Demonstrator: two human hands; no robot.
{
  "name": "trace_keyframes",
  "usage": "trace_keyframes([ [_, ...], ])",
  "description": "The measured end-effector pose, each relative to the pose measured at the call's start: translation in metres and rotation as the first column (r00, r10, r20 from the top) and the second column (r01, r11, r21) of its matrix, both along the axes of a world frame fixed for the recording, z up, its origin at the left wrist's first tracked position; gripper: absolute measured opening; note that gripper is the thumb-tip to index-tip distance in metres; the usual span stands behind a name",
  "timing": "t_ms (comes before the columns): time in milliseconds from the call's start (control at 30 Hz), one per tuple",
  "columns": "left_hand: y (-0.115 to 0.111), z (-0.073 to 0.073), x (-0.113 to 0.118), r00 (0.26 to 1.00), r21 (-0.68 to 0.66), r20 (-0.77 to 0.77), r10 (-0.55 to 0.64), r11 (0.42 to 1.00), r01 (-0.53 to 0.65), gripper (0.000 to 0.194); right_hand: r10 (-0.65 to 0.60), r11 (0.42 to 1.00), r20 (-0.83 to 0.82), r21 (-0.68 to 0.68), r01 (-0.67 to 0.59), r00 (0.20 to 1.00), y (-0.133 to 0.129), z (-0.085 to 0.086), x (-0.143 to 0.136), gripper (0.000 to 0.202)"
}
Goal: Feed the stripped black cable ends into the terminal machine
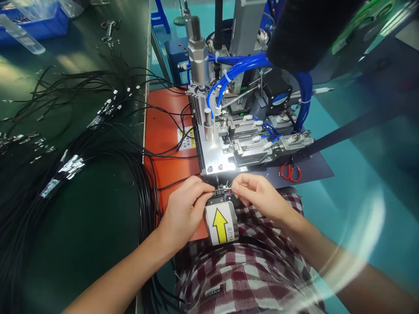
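My left hand is closed in a pinch on the end of a thin black cable, left of a small fixture at the machine's front edge. On the fixture's right side, the thumb and fingertips of my right hand are pressed together on fine coloured wires at the cable's end. Just behind both hands stands the metal machine with blue air hoses. A plate with a yellow arrow sits below the fixture, close to my left hand.
Bundles of black cables lie on the dark green table at the left, some crossing the orange board. Red-handled scissors rest right of the machine. A blue bin and metal tools are at the back left.
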State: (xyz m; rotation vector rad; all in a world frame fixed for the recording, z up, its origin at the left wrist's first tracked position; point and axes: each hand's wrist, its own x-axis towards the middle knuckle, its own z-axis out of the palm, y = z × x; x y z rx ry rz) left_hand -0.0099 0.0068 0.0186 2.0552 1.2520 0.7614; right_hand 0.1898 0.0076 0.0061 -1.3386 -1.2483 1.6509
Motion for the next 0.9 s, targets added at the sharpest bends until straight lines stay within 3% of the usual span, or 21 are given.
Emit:
trace_keyframes([
  [100, 0.005, -0.005, -0.006, 0.989, 0.143, -0.064, -0.13, 0.98, 0.138, 0.023, -0.001, 1.0, -0.001, 0.004, 0.001, 1.0, 0.002, -0.004, 0.0, 0.022],
  [267, 0.009, -0.007, -0.013, 0.939, 0.192, -0.247, -0.238, 0.938, 0.288, 0.035, -0.008, 1.0, -0.004, 0.016, 0.008, 1.0, 0.002, -0.012, -0.002, 0.021],
  [567, 0.008, -0.008, -0.008, 0.922, 0.195, -0.323, -0.212, 0.939, 0.284, 0.037, -0.036, 0.999, -0.032, -0.011, 0.036, 0.999, 0.0, -0.026, -0.005, 0.026],
  [900, 0.007, -0.011, -0.007, 0.907, 0.211, -0.375, -0.192, 0.935, 0.285, 0.037, -0.046, 0.999, -0.019, -0.012, 0.045, 0.999, 0.0, -0.026, -0.004, 0.028],
])
